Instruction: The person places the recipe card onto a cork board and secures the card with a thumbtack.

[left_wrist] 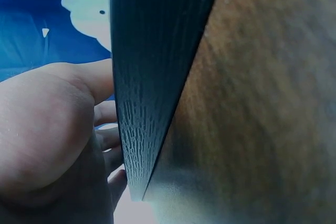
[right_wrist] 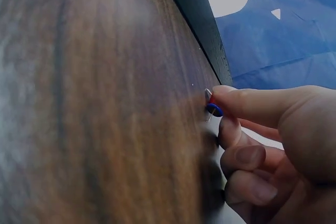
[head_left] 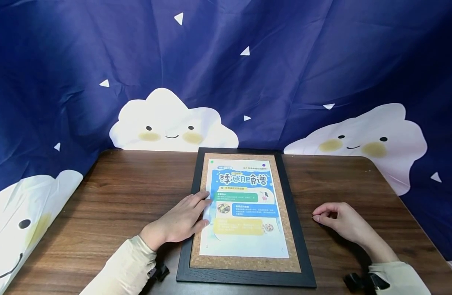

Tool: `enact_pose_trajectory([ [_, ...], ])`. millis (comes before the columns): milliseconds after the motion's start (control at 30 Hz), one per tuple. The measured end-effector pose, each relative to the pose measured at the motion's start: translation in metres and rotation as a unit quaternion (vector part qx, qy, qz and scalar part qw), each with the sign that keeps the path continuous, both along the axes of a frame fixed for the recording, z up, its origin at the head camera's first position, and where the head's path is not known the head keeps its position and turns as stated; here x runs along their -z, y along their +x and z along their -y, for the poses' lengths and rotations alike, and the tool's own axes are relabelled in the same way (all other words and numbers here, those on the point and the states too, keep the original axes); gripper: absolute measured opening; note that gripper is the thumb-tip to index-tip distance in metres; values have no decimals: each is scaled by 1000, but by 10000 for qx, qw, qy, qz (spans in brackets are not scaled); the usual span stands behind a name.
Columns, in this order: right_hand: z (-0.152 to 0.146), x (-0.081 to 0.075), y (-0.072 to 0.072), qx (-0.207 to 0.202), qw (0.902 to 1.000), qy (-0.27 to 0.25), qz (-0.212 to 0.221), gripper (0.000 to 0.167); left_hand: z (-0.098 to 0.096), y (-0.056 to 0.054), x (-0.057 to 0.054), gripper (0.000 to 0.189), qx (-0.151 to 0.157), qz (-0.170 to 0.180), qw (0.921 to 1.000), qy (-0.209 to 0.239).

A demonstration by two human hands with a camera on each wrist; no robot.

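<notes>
A black-framed corkboard (head_left: 244, 264) lies on the table, bearing a printed paper poster (head_left: 244, 246). A green thumbtack (head_left: 212, 162) sits in the poster's upper left corner, a purple thumbtack (head_left: 263, 165) in its upper right. My left hand (head_left: 183, 219) rests across the board's left side, its fairly straight fingers reaching the paper's edge. To the right of the board, my right hand (head_left: 345, 223) is low over the tabletop, thumb and forefinger together. In the right wrist view those fingertips pinch a red thumbtack (right_wrist: 211, 98) and a blue thumbtack (right_wrist: 214, 110), their points showing.
The brown wooden table (head_left: 137, 176) stretches to both sides of the board. Behind it hangs a dark blue cloth (head_left: 211, 53) printed with white clouds and small triangles. The board's far edge reaches the table's back edge.
</notes>
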State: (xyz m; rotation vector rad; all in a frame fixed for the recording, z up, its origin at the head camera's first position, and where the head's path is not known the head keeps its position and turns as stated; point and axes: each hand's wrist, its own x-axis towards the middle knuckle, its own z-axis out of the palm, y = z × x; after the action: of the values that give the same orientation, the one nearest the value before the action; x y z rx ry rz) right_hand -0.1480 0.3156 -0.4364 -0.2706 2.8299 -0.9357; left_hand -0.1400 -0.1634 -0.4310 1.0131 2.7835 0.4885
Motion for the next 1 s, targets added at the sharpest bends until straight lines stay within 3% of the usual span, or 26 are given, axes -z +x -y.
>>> enact_pose_trajectory([
  [667, 8, 1, 1, -108, 9994, 221, -227, 9, 0, 0, -1, 56, 22, -45, 10000, -21],
  [1000, 15, -8, 2, 134, 9989, 275, -365, 5, 0, 0, -1, 56, 37, -82, 10000, -5],
])
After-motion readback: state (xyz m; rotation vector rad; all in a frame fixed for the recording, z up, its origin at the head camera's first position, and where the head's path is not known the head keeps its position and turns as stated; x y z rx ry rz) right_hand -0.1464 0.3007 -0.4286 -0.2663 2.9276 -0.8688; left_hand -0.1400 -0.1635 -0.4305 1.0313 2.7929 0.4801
